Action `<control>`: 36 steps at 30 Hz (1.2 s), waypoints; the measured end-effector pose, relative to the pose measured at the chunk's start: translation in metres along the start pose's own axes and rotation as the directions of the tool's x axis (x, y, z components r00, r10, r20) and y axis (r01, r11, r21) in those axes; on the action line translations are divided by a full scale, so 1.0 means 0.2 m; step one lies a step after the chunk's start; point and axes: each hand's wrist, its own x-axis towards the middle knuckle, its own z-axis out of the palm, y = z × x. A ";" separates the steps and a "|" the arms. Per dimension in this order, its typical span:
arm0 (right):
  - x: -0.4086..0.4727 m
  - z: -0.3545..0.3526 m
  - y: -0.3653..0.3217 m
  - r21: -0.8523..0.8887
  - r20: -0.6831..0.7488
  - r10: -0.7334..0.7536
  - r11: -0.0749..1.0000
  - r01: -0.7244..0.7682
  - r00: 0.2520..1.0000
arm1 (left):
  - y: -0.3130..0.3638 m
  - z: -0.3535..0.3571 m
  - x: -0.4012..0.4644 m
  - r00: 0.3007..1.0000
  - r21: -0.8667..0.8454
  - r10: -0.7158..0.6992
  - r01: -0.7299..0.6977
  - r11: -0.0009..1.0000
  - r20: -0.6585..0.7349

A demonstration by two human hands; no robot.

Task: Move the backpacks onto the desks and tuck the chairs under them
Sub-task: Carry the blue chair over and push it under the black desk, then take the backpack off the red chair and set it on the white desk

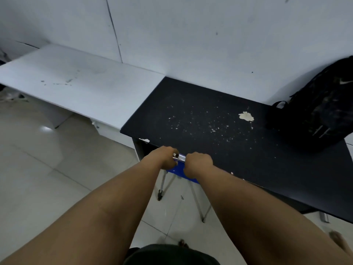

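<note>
Already done: one black fabric backpack (317, 109) stands on the black, paint-flecked desk (210, 119), at its far right corner, leaning back against the pale wall (191, 35).
Step in hand: a blue-seated chair with thin metal legs (176, 170) sits at the black desk's near edge, toward its left corner; most of the seat is hidden under the top, so it looks nearly tucked.
Left hand (166, 156): fingers curled closed around the chair's shiny metal rail at the desk's near edge.
Right hand (198, 163): fingers likewise wrapped closed on the same rail, just beside the left hand, the blue seat showing between and below them.
Chair legs: two rear legs stand clear of the desk on the light tiled floor (47, 159); by my judgement a short further push would finish this chair.
Neighbouring desk: the white rectangular desk (76, 81) butts against the black desk's left edge; no backpack lies on its top and no chair shows beneath it.
Still left: probably a backpack and chair for the white desk, though neither is in view.
Brands and writing: a pale swoosh mark, Nike by its shape, shows near the backpack's top; no readable lettering anywhere.
Desk surface: a chipped cream patch lies toward the black desk's far right corner, near the backpack.
</note>
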 end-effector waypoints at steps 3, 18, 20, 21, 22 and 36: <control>0.01 -0.01 -0.16 -0.123 -0.038 -0.061 0.991 0.056 0.997 | -0.05 0.03 -0.04 0.999 -0.018 -0.017 0.016 1.000 -0.046; -0.04 0.68 -0.85 0.189 0.387 -0.265 0.960 0.205 0.883 | -1.00 0.71 -0.85 0.880 -0.299 -0.439 0.475 0.827 0.183; -0.09 0.80 -0.90 0.165 0.458 -0.229 0.971 0.171 0.859 | -1.10 0.87 -1.00 0.857 -0.263 -0.435 0.503 0.823 0.277; -0.11 0.83 -0.92 0.166 0.478 -0.218 0.974 0.156 0.851 | -1.14 0.93 -1.06 0.840 -0.253 -0.437 0.521 0.815 0.320; -0.13 0.86 -0.95 0.166 0.483 -0.217 0.974 0.155 0.848 | -1.17 0.97 -1.12 0.822 -0.245 -0.441 0.540 0.806 0.361; -0.20 0.86 -1.76 0.252 0.423 -0.401 0.913 0.320 0.812 | -1.71 0.98 -1.34 0.782 -0.509 -0.526 0.620 0.597 0.334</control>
